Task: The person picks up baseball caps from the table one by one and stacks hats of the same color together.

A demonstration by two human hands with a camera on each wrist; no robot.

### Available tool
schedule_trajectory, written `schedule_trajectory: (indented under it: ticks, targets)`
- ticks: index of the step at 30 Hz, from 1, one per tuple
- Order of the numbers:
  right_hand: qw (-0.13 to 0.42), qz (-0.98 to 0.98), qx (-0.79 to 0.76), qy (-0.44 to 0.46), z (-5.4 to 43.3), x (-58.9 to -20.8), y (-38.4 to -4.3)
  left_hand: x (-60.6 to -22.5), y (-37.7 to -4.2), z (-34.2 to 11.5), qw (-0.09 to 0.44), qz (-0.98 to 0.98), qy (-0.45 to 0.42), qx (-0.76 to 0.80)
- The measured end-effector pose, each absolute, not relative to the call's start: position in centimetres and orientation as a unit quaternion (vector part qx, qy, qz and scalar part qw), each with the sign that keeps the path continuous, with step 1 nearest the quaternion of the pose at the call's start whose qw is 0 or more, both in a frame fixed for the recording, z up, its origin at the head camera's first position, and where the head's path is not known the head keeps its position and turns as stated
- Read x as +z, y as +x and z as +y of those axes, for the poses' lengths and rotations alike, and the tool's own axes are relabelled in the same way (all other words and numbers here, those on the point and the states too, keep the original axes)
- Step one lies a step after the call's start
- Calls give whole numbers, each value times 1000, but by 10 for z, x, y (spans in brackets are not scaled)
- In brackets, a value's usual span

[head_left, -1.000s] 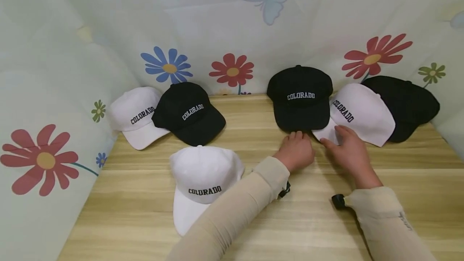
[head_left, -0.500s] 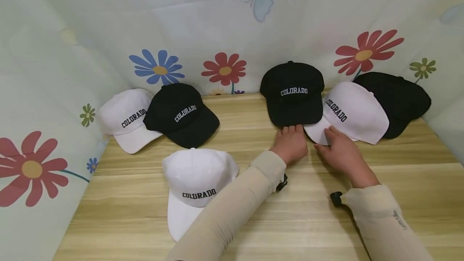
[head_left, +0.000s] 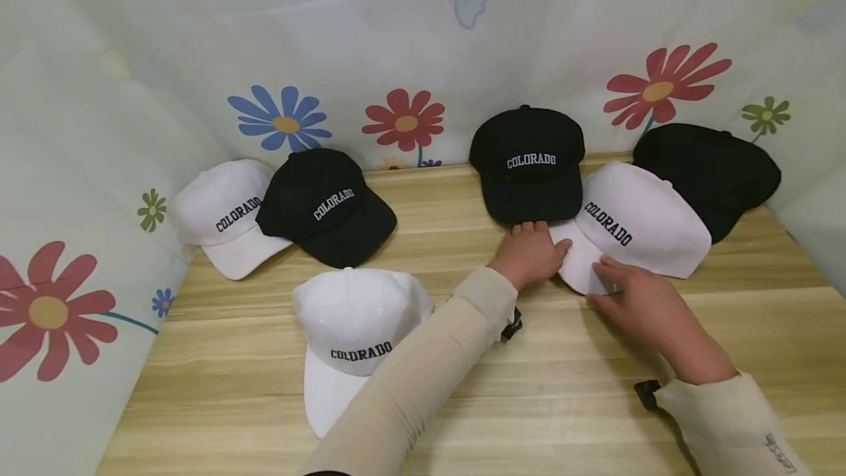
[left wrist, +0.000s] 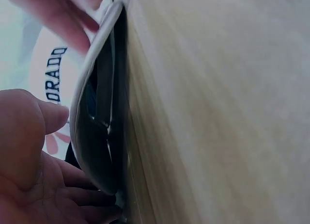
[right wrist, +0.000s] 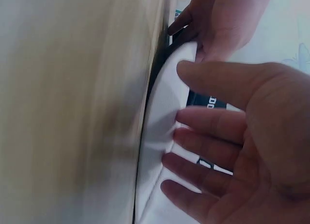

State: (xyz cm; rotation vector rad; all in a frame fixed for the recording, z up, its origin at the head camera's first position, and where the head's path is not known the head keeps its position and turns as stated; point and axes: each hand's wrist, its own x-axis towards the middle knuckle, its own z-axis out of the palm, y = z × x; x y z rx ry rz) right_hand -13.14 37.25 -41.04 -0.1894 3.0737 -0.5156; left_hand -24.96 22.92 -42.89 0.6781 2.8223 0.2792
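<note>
A white cap (head_left: 644, 219) lettered COLORADO lies on the table between two black caps. My right hand (head_left: 648, 307) rests at its brim (right wrist: 162, 122), fingers extended; in the right wrist view the fingertips and thumb overlap the brim's upper side. My left hand (head_left: 529, 252) is at the brim's other side, its thumb (left wrist: 55, 117) reaching over the white brim's edge. Its other fingers, straight in the left wrist view, reach the front edge of the upright black cap (head_left: 529, 167); the underside of that contact is hidden.
Another black cap (head_left: 707, 175) lies at the right rear. On the left are a white cap (head_left: 228, 211), a black cap (head_left: 327, 204) overlapping it, and a nearer white cap (head_left: 360, 314) partly behind my left sleeve. A flowered cloth (head_left: 344, 35) rises behind the wooden table (head_left: 529, 402).
The white cap under my right hand has slid toward me, away from the black caps. My right hand has come back with it; my left thumb has spread out over its brim.
</note>
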Motion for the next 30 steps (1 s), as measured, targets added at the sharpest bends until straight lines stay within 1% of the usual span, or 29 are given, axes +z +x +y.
schedule_trajectory:
  ticks: [7,12,16,20,23,30]
  targets:
    - [21,982,-168,-84,376,-409,-115,-424,-250,232,131,961,225,95]
    - [17,979,-184,-88,377,-412,-104,-426,-251,234,134,956,242,98]
    - [1,983,-180,-32,378,-414,-93,-427,-251,236,130,949,264,113]
    - [28,985,-166,40,380,-414,-84,-422,-249,238,131,941,288,122]
    - [64,981,-173,62,379,-414,-80,-416,-246,241,132,938,296,126]
    - [73,962,-237,113,376,-416,-75,-412,-241,245,165,936,242,193]
